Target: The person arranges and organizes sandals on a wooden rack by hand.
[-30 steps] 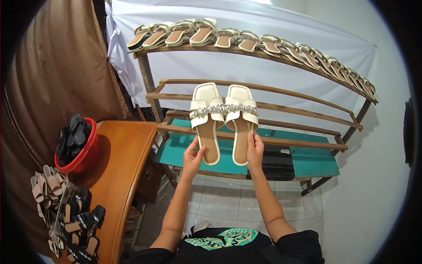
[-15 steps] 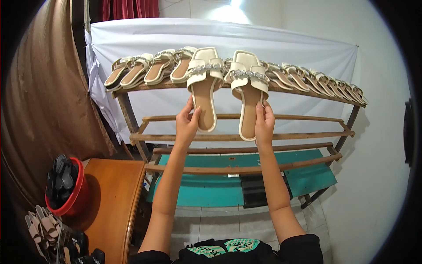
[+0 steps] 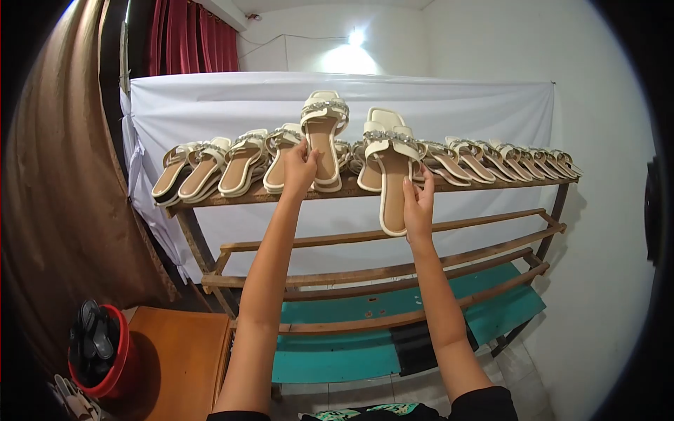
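In the head view, a cream embellished slide sandal (image 3: 324,151) is pinched along its side by the left hand (image 3: 300,168), at the top shelf (image 3: 351,191) among similar slides (image 3: 236,170). Its mate (image 3: 394,193) is gripped near the heel by the right hand (image 3: 419,201), before the shelf edge. Placement seems under way; careful alignment would be called for.

Red basin (image 3: 123,358) of black footwear (image 3: 97,337) on a wooden table (image 3: 179,351), brown curtain (image 3: 63,210) alongside, red curtain (image 3: 193,42) behind white cloth (image 3: 232,105)
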The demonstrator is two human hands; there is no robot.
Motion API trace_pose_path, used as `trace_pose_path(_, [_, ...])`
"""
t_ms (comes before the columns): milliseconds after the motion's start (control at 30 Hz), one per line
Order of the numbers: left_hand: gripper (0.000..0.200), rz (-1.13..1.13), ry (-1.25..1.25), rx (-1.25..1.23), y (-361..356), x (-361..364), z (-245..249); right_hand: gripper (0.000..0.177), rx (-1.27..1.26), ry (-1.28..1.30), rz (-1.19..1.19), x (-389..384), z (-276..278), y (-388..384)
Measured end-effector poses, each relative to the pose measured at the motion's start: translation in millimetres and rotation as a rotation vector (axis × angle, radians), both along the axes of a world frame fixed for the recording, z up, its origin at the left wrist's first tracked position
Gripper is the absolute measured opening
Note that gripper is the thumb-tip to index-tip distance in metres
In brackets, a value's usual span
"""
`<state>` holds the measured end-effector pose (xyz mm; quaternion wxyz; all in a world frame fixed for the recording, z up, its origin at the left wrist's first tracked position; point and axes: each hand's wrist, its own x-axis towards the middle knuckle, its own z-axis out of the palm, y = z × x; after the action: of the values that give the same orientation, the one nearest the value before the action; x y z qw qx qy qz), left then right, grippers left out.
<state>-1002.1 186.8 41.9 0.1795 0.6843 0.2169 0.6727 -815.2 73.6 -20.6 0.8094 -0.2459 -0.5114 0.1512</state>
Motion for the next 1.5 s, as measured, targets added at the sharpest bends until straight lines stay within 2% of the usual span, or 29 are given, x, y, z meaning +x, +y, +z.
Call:
trace_pose_path(133, [0.038, 0.02, 0.058, -0.07, 1, 5, 2, 0.043, -0.036, -0.01, 0.052, 6, 6, 6])
trace_pose_path(200, [0.039, 0.133, 0.129, -0.081, 14, 5, -4, 0.042, -0.043, 0.011, -0.003, 9, 6, 14])
trace_pose_path(233, [0.037, 0.06, 0.06, -0.086, 22, 7, -8, 0.042, -0.044, 0.006, 0.001, 11, 8, 17])
trace_pose_path(333, [0.033, 0.084, 0.128, -0.081, 27, 5, -12, 0.042, 0.005, 0.038, 0.078, 11, 12, 22])
trace_pose_path(467, [0.03, 0.078, 0.097, -0.109, 26, 8, -17, 0.042, -0.016, 0.019, 0.098, 12, 14, 22])
trace_pose_path(667, [0.024, 0.239, 0.211, -0.157, 8, 4, -13, 0.043, -0.006, 0.033, 0.108, 12, 12, 29])
trace_pose_path(733, [0.029, 0.278, 0.291, -0.09, 10, 4, -13, 0.043, -0.018, 0.024, 0.115, 13, 13, 29])
trace_pose_path(833, [0.024, 0.395, 0.378, -0.069, 11, 2, -13, 0.044, -0.027, 0.046, 0.114, 12, 14, 26])
trace_pose_path(1067, [0.018, 0.501, 0.308, 0.117, 1, 9, -17, 0.049, -0.042, 0.055, 0.112, 18, 12, 25])
trace_pose_path(1167, [0.017, 0.518, 0.354, 0.09, -3, 11, -15, 0.05, -0.053, 0.043, 0.122, 16, 14, 19])
trace_pose_path(1233, [0.015, 0.597, 0.453, 0.159, -3, 10, -16, 0.049, -0.054, 0.035, 0.125, 15, 15, 17])
trace_pose_path(1367, [0.013, 0.66, 0.368, 0.236, -9, 15, -18, 0.051, -0.031, 0.022, 0.121, 18, 10, 20])
trace_pose_path(1433, [0.013, 0.745, 0.219, 0.403, -9, 18, -20, 0.052, -0.029, 0.02, 0.113, 20, 9, 19])
trace_pose_path(1500, [0.014, 0.72, 0.214, 0.339, -13, 18, -21, 0.054, -0.083, 0.007, 0.153, 23, 6, 15])
